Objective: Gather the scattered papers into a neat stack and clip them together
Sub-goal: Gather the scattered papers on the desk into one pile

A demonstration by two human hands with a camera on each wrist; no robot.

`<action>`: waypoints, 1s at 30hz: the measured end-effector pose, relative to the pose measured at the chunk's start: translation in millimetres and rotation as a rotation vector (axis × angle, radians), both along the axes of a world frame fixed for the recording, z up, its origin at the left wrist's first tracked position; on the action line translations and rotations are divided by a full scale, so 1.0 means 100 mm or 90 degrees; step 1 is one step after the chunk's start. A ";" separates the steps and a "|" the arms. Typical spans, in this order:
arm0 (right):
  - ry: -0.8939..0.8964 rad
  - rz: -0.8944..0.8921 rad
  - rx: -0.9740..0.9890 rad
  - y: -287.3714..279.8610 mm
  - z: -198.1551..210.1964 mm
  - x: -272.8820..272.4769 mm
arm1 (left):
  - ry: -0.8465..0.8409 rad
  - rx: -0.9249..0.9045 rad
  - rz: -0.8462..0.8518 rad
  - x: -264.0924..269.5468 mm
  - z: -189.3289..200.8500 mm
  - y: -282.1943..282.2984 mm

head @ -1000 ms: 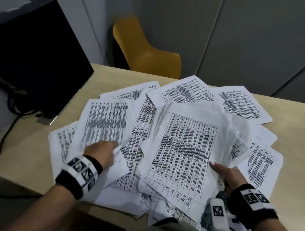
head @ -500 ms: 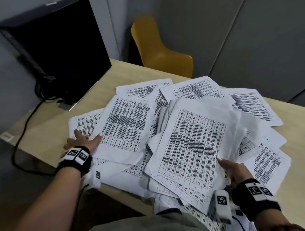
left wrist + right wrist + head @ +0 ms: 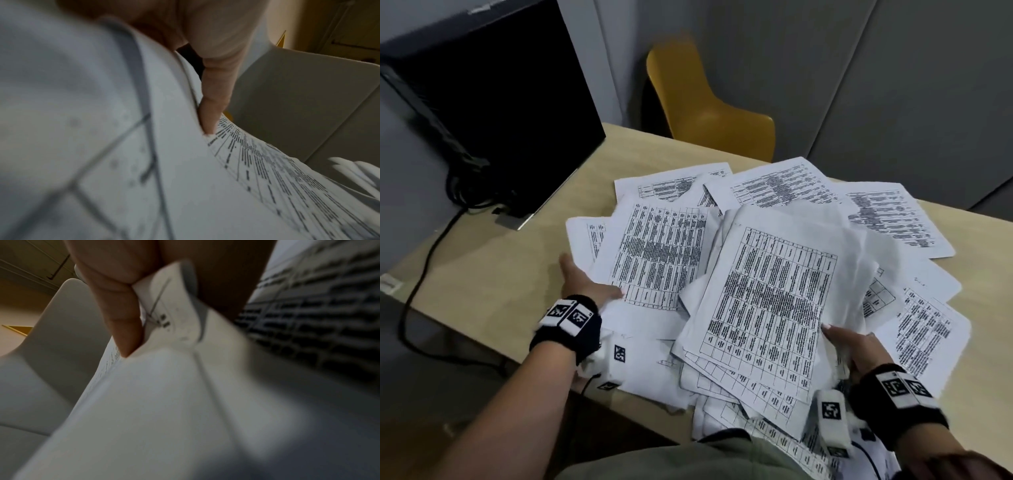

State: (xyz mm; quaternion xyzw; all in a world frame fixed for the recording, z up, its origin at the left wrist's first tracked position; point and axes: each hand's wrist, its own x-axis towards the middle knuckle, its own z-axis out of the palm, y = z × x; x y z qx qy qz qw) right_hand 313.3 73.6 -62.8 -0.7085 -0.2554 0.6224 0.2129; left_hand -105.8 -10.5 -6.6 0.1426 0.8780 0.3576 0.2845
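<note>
Left hand [image 3: 585, 282] slid inward, gripping papers [image 3: 767, 308] at left | right hand [image 3: 859, 353] pinches right edge

Printed papers [image 3: 767, 301] overlapping, scattered
</note>
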 end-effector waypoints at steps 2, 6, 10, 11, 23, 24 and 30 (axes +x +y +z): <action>0.001 0.012 0.013 -0.06 0.23 -0.10 | -0.036 0.002 -0.046 0.01 -0.03 -0.04; 0.009 0.027 0.005 -0.06 0.28 -0.16 | -0.094 0.020 -0.123 -0.02 0.03 -0.10; 0.004 0.024 0.024 0.02 0.04 -0.07 | -0.202 0.041 -0.169 0.08 0.05 -0.12; 0.007 0.032 0.025 0.00 0.13 -0.12 | -0.183 0.034 -0.183 0.12 0.03 -0.12; 0.002 -0.004 0.108 -0.05 0.34 -0.20 | -0.083 0.237 -0.009 -0.24 0.37 -0.32; -0.015 -0.009 0.121 -0.05 0.33 -0.21 | -0.089 0.258 0.000 -0.26 0.43 -0.33; -0.104 0.054 0.136 -0.01 0.35 -0.23 | -0.128 0.395 -0.010 0.05 0.85 -0.13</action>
